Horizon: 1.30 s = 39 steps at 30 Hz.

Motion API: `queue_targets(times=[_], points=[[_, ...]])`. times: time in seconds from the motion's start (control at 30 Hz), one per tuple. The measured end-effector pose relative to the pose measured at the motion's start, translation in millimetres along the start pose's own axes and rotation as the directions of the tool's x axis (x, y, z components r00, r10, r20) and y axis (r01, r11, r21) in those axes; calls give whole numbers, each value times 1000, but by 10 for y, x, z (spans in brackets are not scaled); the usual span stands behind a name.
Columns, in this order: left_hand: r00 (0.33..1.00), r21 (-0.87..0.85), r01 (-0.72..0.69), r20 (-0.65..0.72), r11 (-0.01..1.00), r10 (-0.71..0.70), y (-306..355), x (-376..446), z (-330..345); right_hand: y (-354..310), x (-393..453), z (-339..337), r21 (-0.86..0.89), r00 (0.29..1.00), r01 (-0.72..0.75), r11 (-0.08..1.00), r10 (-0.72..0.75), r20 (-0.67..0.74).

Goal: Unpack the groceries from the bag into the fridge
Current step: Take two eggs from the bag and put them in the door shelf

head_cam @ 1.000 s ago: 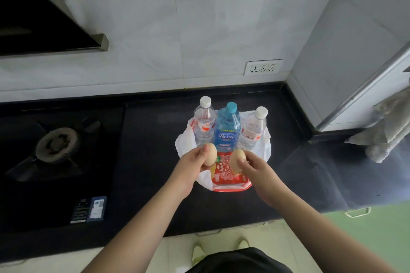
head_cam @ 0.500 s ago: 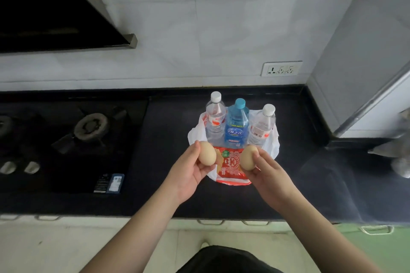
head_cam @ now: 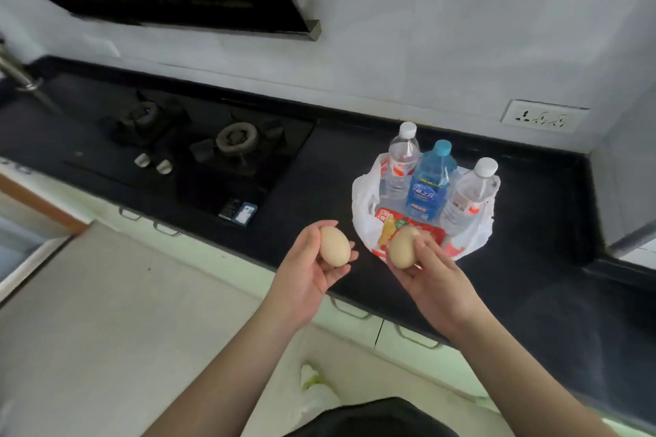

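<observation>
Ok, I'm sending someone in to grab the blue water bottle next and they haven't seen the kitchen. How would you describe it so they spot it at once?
Look at the black countertop to the right of the gas stove, where a white plastic bag sits below the wall socket. Three bottles stand upright in it. The blue water bottle is the middle one, tinted blue with a blue cap, while its two neighbours are clear with white caps.

Quick count: two eggs, one (head_cam: 335, 245) in the left hand (head_cam: 308, 277) and another (head_cam: 402, 247) in the right hand (head_cam: 433, 277). Three bottles in one bag (head_cam: 365, 223): two clear (head_cam: 402, 160) (head_cam: 471, 193), one blue (head_cam: 430, 184). One red packet (head_cam: 438, 237). Two burners (head_cam: 237, 139) (head_cam: 143, 116), two knobs (head_cam: 142, 160) (head_cam: 164, 167), one socket (head_cam: 543, 116).
</observation>
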<state>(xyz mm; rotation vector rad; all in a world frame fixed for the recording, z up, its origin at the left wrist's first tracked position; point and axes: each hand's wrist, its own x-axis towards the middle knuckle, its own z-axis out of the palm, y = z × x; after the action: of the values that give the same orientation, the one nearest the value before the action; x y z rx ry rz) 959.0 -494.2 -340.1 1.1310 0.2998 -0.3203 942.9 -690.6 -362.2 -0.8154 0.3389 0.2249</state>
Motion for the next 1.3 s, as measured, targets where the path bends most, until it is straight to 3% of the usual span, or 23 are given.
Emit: queue_targets(times=[0.23,0.5,0.97,1.3], points=[[978,-57,-84,-197,995,71,125,-515,-527,373,-13,507,-97,967,-154,983,170,188],[905,-124,-275,-368,954,213,303,-1332,-1494,1000,-193,1411,-226,856,-324,918,387,342],[681,-211,-585,-652,783,333,415,-3385,-3591,3140,-1130,3378,-442,622,-481,757,650,436],[502,-186,-738,-794,649,343,440,-4240,-4327,4018,-1585,4273,-586,418,-485,650,760,497]])
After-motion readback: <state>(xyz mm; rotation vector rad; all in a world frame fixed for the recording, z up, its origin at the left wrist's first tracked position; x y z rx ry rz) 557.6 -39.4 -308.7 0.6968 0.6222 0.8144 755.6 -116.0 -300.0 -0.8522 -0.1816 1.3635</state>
